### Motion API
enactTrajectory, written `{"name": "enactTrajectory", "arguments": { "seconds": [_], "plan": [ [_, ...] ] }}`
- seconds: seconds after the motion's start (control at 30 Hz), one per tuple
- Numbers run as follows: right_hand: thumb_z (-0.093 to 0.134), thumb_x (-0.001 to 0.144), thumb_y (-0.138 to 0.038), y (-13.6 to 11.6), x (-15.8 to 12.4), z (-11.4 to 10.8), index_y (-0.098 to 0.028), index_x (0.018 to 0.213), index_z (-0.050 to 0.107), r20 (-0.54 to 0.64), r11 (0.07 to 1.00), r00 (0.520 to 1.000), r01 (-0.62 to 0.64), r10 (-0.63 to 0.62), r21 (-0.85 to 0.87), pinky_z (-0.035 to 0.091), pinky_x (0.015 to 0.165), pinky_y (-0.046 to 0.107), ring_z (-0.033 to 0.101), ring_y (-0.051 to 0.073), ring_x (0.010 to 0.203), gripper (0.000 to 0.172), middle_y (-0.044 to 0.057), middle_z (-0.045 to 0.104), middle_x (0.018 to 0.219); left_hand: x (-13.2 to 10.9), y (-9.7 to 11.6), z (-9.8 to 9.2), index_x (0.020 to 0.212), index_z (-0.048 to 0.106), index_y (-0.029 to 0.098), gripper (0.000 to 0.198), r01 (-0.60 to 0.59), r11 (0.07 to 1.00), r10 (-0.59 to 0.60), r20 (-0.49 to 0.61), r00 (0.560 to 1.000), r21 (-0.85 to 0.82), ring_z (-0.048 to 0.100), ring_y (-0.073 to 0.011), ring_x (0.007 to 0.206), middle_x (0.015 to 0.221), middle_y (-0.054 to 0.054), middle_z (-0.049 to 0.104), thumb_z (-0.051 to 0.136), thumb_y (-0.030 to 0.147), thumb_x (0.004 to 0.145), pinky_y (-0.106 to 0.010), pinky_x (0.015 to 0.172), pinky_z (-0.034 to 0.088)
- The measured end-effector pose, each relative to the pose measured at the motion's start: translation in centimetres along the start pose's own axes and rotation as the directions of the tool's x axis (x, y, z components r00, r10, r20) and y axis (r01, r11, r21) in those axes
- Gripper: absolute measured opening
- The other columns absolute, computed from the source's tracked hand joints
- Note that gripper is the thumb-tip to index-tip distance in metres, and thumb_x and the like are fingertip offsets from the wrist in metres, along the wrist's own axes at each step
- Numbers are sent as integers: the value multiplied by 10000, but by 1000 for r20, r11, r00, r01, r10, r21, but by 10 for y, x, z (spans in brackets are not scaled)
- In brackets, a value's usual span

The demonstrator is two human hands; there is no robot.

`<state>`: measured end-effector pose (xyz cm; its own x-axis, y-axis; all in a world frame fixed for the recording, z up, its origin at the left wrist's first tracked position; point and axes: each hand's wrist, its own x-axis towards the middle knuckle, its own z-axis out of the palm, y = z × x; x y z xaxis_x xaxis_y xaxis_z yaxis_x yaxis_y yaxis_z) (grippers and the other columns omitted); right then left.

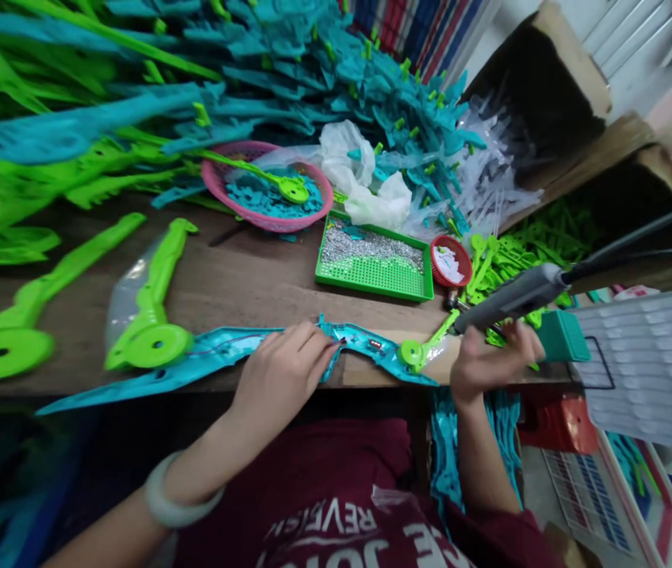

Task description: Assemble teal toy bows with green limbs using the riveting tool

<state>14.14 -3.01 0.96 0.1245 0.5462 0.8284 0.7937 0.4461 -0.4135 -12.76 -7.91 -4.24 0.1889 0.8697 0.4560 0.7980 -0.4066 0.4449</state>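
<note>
A long blue plastic toy shell (223, 347) lies open along the near edge of the table, with a thin wire and a small metal part inside. My left hand (282, 363) presses on its middle, thumb and fingers pinched at the raised cross-piece. One green part with a round disc (150, 345) overlaps the shell's left side; a smaller green part (412, 355) sits at its right end. My right hand (493, 355), somewhat blurred, curls around a grey electric screwdriver (510, 298). The screwdriver tilts toward the smaller green part, its cable running up to the right.
A green perforated tray (375, 276) holds many screws. Beside it stand a pink basket (218, 185) of small blue pieces and a red basket (435, 272) of white pieces. Blue toy shells (289, 71) are heaped behind. Green parts (549, 244) pile up at right, near cardboard boxes (620, 158).
</note>
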Motion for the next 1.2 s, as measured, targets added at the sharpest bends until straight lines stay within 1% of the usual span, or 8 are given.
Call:
{"name": "enactTrajectory", "arguments": {
  "seconds": [0.13, 0.2, 0.3, 0.4, 0.57, 0.73, 0.97, 1.2],
  "plan": [
    [627, 913, -163, -38, -36, 0, -200, 1003, 623, 413, 766, 671, 632, -616, 117, 467, 576, 291, 565, 148, 628, 98, 9, 586, 723, 9, 3, 0, 834, 660, 205, 286, 231, 855, -251, 20, 968, -464, 669, -178, 785, 834, -22, 699, 516, 392, 997, -299, 728, 517],
    [583, 951, -174, -52, -49, 18, -153, 1042, 630, 592, 766, 543, 606, -595, 214, 419, 511, 289, 539, 137, 558, 105, -6, 578, 656, 15, 1, -3, 792, 667, 217, 309, 397, 694, -383, 159, 910, -601, 654, -168, 693, 743, -3, 696, 567, 468, 943, -284, 662, 518],
    [525, 1008, -275, -58, -54, 51, -91, 1229, 581, 708, 887, 586, 442, -395, 129, 438, 525, 281, 627, 160, 661, 292, 68, 677, 822, 22, -2, -4, 786, 675, 218, 326, 570, 422, -427, 400, 811, -705, 637, -162, 600, 642, 6, 692, 606, 520, 887, -281, 613, 539],
    [485, 1031, -322, -54, -44, 67, -166, 1146, 610, 857, 944, 442, 301, -266, 138, 462, 580, 252, 655, 164, 789, 230, 93, 665, 996, 25, -6, -2, 784, 672, 210, 321, 598, 309, -400, 469, 787, -740, 655, -166, 603, 632, -5, 696, 601, 506, 886, -297, 634, 576],
    [480, 1040, -273, -52, -19, 50, -187, 1012, 612, 907, 916, 224, 275, -357, 293, 468, 644, 254, 606, 149, 804, 160, 67, 618, 993, 18, -13, -2, 1105, 668, 203, 253, 432, 633, -425, 178, 887, -642, 723, -188, 787, 943, -50, 757, 577, 382, 951, -325, 736, 618],
    [485, 1023, -149, -59, 2, 36, -170, 1005, 613, 840, 767, 28, 424, -542, 481, 481, 670, 273, 580, 148, 773, 131, 44, 623, 920, 12, -20, -5, 1325, 608, 258, 441, -128, 946, 140, 20, 990, -298, 627, -236, 1242, 1431, -90, 603, 424, 73, 970, -386, 992, 573],
    [547, 980, -112, -50, 14, 54, -126, 954, 672, 506, 409, 96, 726, -857, 553, 456, 623, 317, 602, 196, 850, 129, 116, 689, 989, 1, -20, -6, 1330, 574, 151, 400, -154, 973, 159, 15, 987, -174, 638, -242, 1224, 1336, -126, 668, 431, 61, 968, -389, 983, 571],
    [447, 1033, -150, -26, -3, 73, -156, 1080, 661, 715, 774, 318, 388, -622, 500, 501, 703, 304, 587, 185, 833, 220, 101, 686, 933, -8, -5, 9, 1007, 656, 158, 147, -89, 986, 78, -88, 993, -139, 711, -230, 993, 1012, -83, 755, 509, 162, 1000, -389, 885, 583]
  ]
}}
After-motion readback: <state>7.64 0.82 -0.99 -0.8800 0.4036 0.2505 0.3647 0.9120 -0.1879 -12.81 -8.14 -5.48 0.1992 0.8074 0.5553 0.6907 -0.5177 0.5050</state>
